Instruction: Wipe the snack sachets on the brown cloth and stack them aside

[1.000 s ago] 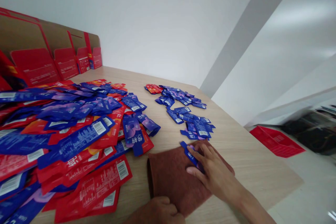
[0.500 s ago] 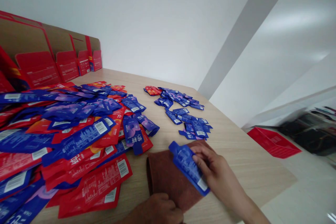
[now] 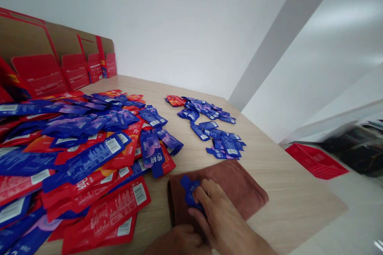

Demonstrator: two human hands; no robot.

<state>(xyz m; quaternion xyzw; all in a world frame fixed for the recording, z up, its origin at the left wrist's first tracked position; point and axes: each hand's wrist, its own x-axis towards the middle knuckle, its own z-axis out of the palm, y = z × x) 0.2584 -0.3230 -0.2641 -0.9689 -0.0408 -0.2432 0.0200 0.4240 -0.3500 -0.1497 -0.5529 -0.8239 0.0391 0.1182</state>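
Note:
A folded brown cloth (image 3: 245, 187) lies on the table at the lower middle. Over it, my right hand (image 3: 220, 211) is closed on a blue spouted pouch (image 3: 188, 187); only the pouch's neck and one side show past the fingers. My left hand (image 3: 181, 241) is curled at the cloth's near edge, partly cut off by the frame, and seems to grip the cloth. To the left spreads a big heap of red pouches (image 3: 109, 211) and blue pouches (image 3: 86, 157). Beyond the cloth lies a smaller group of blue pouches (image 3: 230, 145).
Open red cartons (image 3: 38, 73) stand in a row at the back left against the white wall. A few red-orange pouches (image 3: 175, 100) lie at the far side of the wooden table (image 3: 281, 185). On the floor at right is a red basket (image 3: 315, 160).
My right hand has moved left and down with the blue pouch, onto the cloth. More of the cloth's right part is uncovered. My left hand stays at the near edge.

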